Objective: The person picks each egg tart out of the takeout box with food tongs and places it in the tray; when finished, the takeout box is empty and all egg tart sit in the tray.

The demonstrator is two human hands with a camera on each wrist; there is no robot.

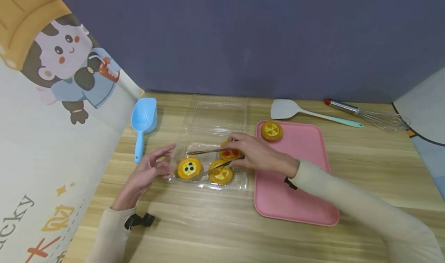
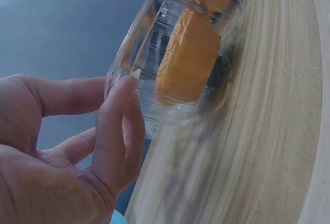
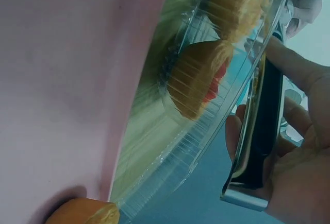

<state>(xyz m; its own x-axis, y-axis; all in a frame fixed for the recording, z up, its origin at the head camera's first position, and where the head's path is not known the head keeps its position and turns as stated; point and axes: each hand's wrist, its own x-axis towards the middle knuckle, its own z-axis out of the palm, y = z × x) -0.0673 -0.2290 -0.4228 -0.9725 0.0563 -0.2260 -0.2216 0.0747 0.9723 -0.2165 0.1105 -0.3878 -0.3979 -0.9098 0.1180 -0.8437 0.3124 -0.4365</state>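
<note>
My right hand [image 1: 257, 153] holds metal tongs [image 3: 260, 126] over a clear plastic clamshell box [image 1: 243, 182]. The tongs' arms are spread apart, one tip low beside a tart with dark blue dots [image 1: 189, 168] at the box's left. Under the tongs lies a tart with yellow wedges [image 1: 221, 176]. Behind it, a tart with red pieces [image 1: 227, 144] is partly covered by the right hand. My left hand [image 1: 150, 171] pinches the box's left rim between thumb and fingers, as the left wrist view shows. The box's lid [image 1: 219, 114] lies folded back.
On the right, a pink tray [image 1: 295, 205] bears another yellow-wedge tart [image 1: 272, 131] in its far left corner. Behind it lie a white spatula [image 1: 285, 109] and a whisk [image 1: 379, 119]. A blue scoop [image 1: 144, 116] is at the left, and a dark wall [image 1: 243, 43] bounds the back.
</note>
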